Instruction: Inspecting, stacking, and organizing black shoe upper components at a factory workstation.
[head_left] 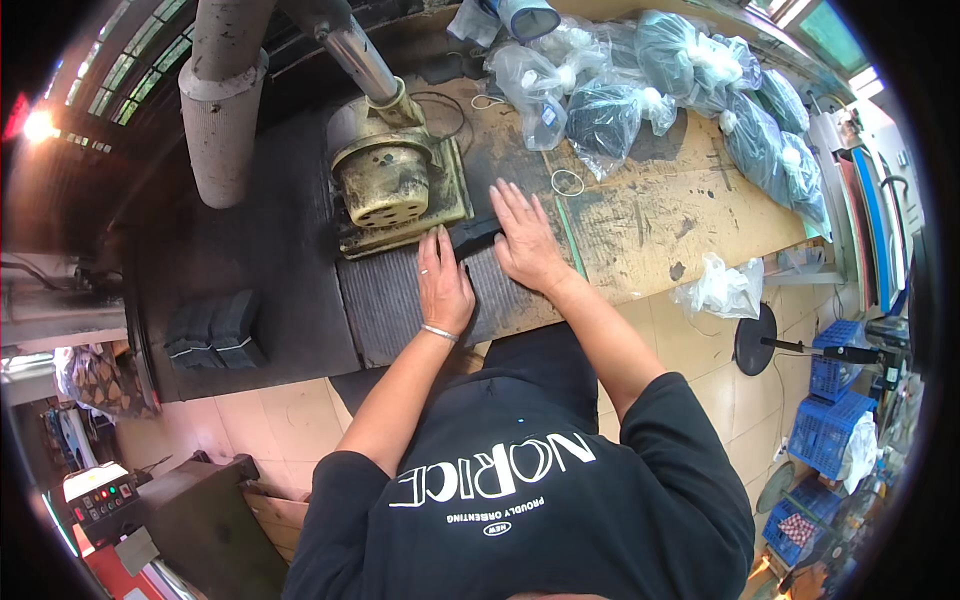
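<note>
Head view: both hands press flat, fingers spread, nothing clamped in either grip. The left hand [443,283] lies on the dark ribbed rubber mat [385,300] covering the worn wooden tabletop [660,225]. The right hand [527,240] rests on a flat black sheet piece [476,236] just in front of the grimy brass-coloured machine head [392,180]. The piece lies between the hands, its long axis running left to right; the right hand is nearer. Clear bags of dark pieces [610,110] sit well apart beyond

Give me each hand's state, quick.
Left hand: open, flat on the dark piece, holding nothing.
Right hand: open, fingers spread, flat on the same piece.
</note>
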